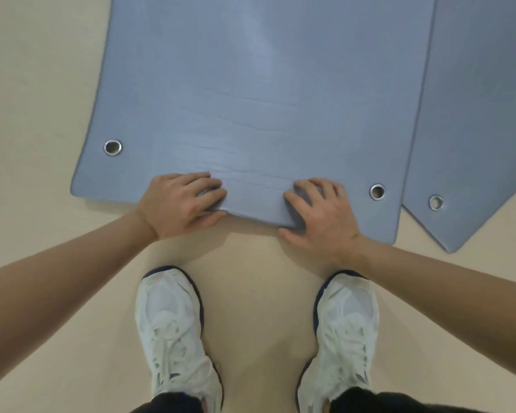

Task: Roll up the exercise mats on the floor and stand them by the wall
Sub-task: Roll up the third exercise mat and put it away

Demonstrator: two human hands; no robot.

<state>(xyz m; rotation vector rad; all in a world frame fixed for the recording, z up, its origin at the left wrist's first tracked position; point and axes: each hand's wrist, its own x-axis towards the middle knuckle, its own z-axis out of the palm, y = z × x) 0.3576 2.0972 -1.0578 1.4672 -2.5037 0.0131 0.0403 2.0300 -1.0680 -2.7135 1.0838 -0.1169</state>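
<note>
Blue-grey foam mat (251,99) flat on the beige floor (251,293), near edge at my toes.
Left hand (179,204) and right hand (319,222) both grasp that edge: fingers curled on top, thumbs underneath, mostly hidden. Second mat (483,114) just to the right; touching or overlapped, can't tell. Far ends of both cut off. Marks on my white shoes (173,323) too blurred to read.

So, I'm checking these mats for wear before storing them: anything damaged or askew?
Shallow creases cross the near mat just beyond the left hand and right hand gripping its edge. The second mat lies skewed against its right side. No tears visible.
</note>
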